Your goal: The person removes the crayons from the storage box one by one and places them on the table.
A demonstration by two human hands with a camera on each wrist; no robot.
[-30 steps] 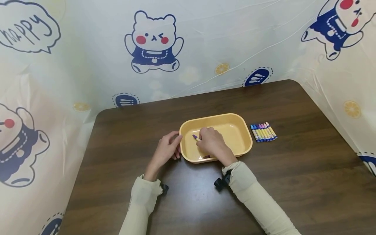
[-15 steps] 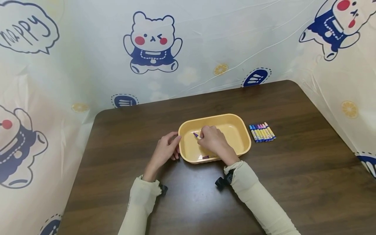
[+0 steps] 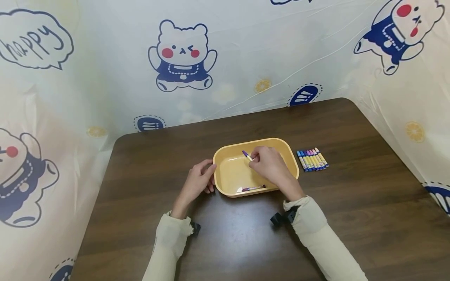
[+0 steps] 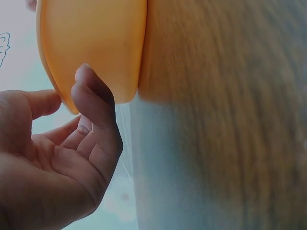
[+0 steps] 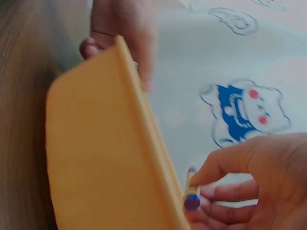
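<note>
A yellow plastic tray (image 3: 225, 154) lies on the table in the head view. My left hand (image 3: 195, 181) holds its left end, a digit on the rim and other fingers against the outer wall, as the left wrist view shows. Thumb and fingers of my right hand (image 3: 272, 166) pinch a purple crayon (image 3: 247, 155) above the tray. In the right wrist view this crayon (image 5: 192, 195) is beside the tray's rim (image 5: 153, 139). Another crayon (image 3: 254, 188), dark purple-brown, lies inside the tray along the near wall.
Right of the tray, several crayons (image 3: 312, 160) in blue, purple, pink and peach lie side by side in a row. The brown wooden table (image 3: 168, 148) is bordered by printed curtains (image 3: 232, 50) at the back and sides.
My right hand has lifted the purple crayon and moved to the right over the tray. The crayon along the near wall now shows more fully. My left hand stays on the tray.
</note>
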